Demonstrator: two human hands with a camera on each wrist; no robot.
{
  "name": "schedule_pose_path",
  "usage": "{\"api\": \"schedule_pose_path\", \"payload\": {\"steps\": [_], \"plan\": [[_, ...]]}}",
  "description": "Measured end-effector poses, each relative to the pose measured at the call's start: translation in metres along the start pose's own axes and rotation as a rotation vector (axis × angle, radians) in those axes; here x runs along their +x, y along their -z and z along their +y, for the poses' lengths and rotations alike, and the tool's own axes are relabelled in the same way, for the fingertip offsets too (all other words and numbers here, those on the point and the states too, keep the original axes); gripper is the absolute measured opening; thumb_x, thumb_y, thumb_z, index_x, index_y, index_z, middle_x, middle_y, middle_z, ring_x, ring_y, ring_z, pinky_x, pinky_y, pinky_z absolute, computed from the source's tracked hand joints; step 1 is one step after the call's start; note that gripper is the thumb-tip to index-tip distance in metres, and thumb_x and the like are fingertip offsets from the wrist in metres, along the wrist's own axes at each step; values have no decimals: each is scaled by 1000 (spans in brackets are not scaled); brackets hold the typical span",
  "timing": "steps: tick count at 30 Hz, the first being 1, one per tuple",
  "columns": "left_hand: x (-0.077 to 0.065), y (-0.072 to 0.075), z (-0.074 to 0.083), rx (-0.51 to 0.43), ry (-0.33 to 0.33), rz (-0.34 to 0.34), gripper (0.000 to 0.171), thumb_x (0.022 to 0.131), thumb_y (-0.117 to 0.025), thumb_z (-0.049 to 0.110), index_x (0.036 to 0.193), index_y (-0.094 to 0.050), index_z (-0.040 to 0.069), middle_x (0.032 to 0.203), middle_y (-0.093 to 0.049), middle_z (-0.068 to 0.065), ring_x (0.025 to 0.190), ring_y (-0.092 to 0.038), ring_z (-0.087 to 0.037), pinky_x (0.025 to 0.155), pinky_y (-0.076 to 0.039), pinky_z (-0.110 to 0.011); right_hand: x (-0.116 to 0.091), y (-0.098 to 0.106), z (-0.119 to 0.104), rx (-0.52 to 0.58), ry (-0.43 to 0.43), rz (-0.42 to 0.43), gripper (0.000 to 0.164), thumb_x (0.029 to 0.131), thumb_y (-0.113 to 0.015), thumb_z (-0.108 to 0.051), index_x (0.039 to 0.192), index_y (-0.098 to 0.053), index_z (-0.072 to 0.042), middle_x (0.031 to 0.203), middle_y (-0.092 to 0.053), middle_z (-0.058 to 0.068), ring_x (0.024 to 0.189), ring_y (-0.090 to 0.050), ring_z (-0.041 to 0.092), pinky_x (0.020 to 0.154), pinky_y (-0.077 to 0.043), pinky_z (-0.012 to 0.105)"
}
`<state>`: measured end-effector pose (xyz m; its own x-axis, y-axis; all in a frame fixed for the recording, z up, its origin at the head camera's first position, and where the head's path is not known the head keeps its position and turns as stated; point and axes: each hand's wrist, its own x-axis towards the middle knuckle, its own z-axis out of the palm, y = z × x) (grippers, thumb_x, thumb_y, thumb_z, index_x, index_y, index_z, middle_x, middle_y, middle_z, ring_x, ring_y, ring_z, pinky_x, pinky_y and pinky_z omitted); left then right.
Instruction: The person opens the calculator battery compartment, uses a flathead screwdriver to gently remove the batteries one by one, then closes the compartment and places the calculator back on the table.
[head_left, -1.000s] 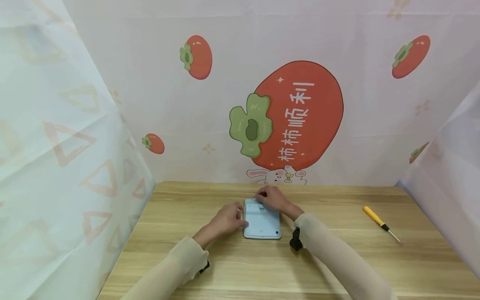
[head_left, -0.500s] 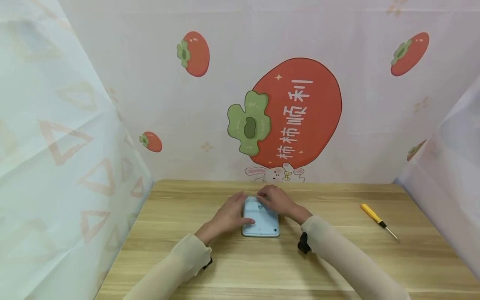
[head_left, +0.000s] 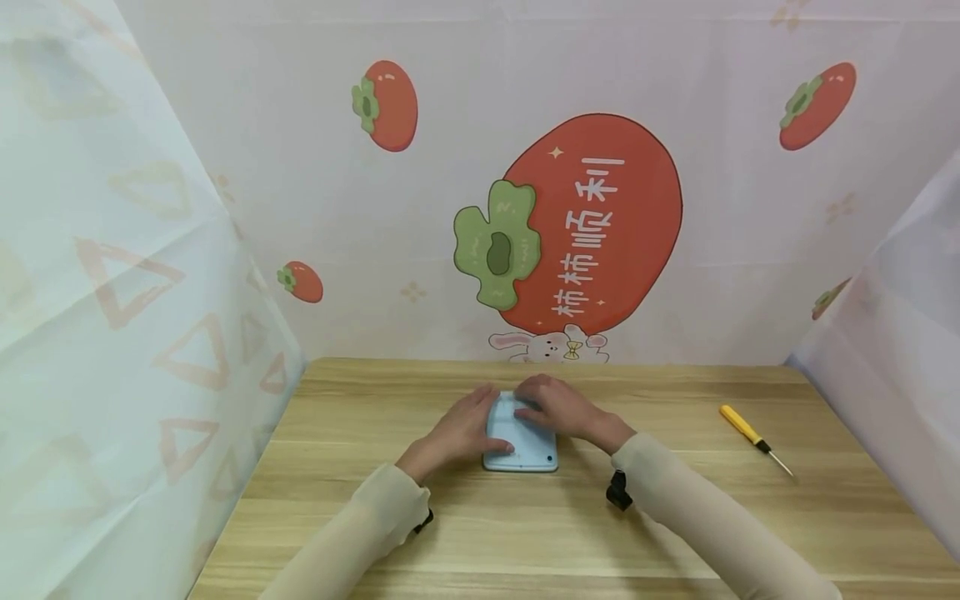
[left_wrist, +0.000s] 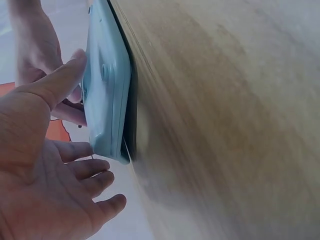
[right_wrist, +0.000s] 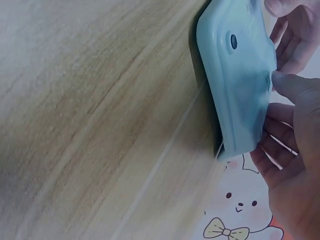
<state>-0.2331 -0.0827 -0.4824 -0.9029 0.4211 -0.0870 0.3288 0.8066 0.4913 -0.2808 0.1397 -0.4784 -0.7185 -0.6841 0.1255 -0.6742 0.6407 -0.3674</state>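
Pale-blue plastic device (head_left: pixel 534 443) lies on the table (head_left: pixel 540 533), between left hand (head_left: pixel 460 427) (spread wide, thumb over its left side) and right hand (head_left: pixel 561 407) (fingers loose, thumb at its far half).

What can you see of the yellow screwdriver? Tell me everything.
The screwdriver has a yellow, plastic-looking handle, a black collar and a thin, metallic-looking shaft. It lies slantwise on the wood-grained table, to the right, handle end farther away, tip pointing nearer and rightward. Only the table touches it. The tip's shape is too small to tell.
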Motion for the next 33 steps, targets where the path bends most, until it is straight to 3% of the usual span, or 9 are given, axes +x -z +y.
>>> {"api": "schedule_pose_path", "payload": {"steps": [7,14,33], "plan": [[4,-5,-1,-5,6,-5,102,88,-86,46,163,-34,0,170,-34,-19,154,-37,-38,125,-34,-53,2,3,-3,12,44,-28,29,100,-76,-18,125,-76,-4,123,-76,10,114,-71,25,99,-59,43],[4,-6,2,13,38,-27,104,89,-85,47,166,-30,2,172,-31,-16,157,-34,-36,125,-34,-54,6,7,-1,38,82,-28,27,96,-80,-12,120,-78,0,115,-79,12,105,-76,24,88,-63,38],[5,-9,3,6,28,-25,102,87,-87,47,163,-35,4,171,-34,-16,157,-34,-35,120,-40,-59,5,8,-7,71,58,-43,28,95,-81,-12,120,-79,0,114,-80,11,105,-77,23,88,-63,38]]}}
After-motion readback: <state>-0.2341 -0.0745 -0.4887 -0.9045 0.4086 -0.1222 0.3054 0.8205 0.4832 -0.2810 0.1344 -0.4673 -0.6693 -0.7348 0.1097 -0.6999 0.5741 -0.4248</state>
